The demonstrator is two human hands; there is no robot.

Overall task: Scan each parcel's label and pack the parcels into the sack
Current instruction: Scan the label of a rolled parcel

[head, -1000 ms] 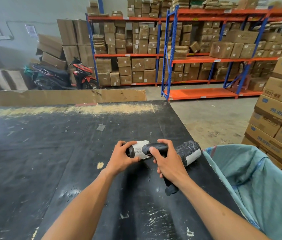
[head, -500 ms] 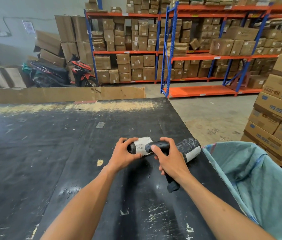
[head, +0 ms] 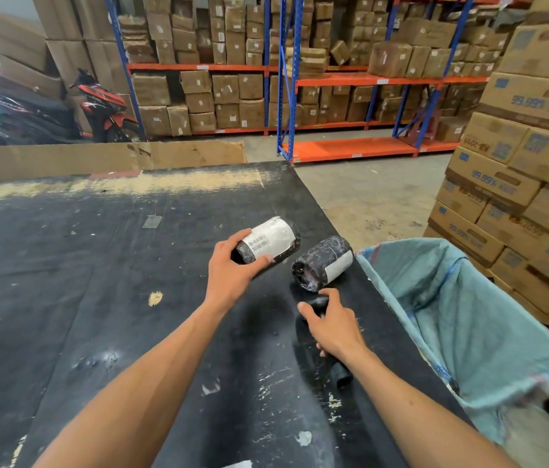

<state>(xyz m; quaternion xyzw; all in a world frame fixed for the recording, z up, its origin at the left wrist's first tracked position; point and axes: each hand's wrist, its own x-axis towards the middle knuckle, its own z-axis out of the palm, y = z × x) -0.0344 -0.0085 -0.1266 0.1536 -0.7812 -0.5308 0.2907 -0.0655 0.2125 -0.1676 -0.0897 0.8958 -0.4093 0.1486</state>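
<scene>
the left hand (head: 229, 275) holds a small round parcel (head: 268, 240) wrapped in dark plastic. the fingers curl round its near end and lift it a little off the black table (head: 64, 298). its white label (head: 269, 239) faces up, and you can see the bar code lines on it.

the right hand (head: 335, 327) grips a black hand scanner (head: 320, 304) low by the table, near the right edge. the scanner is not pointing at the label.

a second parcel (head: 322, 263) lies on the table just beside the first one, with its own white label turned to the side. the blue-green sack (head: 462, 319) hangs open at the table's right side.

it looks like the held parcel is ready to go in the sack. the next move needs the left hand to carry it over the second parcel and drop it in the open sack.
</scene>
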